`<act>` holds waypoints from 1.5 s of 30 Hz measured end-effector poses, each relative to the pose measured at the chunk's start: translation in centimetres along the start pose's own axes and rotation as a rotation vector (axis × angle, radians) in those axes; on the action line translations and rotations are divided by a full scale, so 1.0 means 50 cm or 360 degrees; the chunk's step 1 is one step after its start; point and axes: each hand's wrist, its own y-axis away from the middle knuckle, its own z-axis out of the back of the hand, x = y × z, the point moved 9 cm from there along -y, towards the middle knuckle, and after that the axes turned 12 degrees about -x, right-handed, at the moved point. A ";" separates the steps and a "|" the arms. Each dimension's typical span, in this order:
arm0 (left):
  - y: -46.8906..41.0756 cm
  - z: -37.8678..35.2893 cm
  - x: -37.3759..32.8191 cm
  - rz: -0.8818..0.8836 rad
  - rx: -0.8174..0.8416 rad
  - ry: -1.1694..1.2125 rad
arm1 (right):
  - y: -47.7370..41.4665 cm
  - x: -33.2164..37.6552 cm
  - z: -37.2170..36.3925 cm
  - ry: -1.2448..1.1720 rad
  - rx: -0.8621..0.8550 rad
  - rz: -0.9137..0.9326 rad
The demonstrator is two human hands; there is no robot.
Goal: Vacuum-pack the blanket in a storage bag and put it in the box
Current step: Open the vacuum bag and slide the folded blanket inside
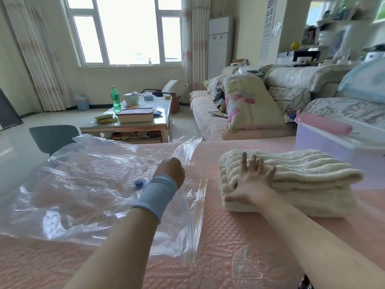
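Clear plastic forms the storage bag (83,184), which lies crumpled on the left half of a counter (229,247) covered in pink quilted cloth. Its blue round valve (139,183) faces up near the middle, and its open mouth, edged by the zip strip (198,207), faces right towards the blanket.

The left grip (171,170), a pale blue wristband (155,195) behind it, is curled into a fist on the upper sheet at the mouth, and the plastic rises in a fold at that point. The fingertips are hidden behind the back of the hand.

The cream ribbed blanket (302,180) lies folded in a thick stack on the right half of the counter, just beside the bag's mouth and outside it. The right grip (250,182) rests flat on the stack's near left end, fingers spread wide and straight, thumb down its left side.

A lilac translucent box (316,144) with a pink handle stands at the far right, just behind the blanket.

Far field: a dark chair (54,136), a low glass-topped coffee table (125,127) bearing a green bottle (115,99), and a sofa (208,117) with a floral pillow (248,103).
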 end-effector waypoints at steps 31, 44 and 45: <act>-0.011 0.040 -0.035 0.0075 -0.0378 0.1136 | 0.038 0.157 0.108 -0.0564 -0.1196 0.0662; 0.032 -0.076 -0.076 -0.0285 0.0362 0.0416 | 0.035 0.073 0.024 0.0077 -0.0323 0.0676; 0.031 -0.080 -0.080 -0.0293 0.0362 0.0412 | 0.032 0.040 0.006 0.0229 -0.0237 0.0568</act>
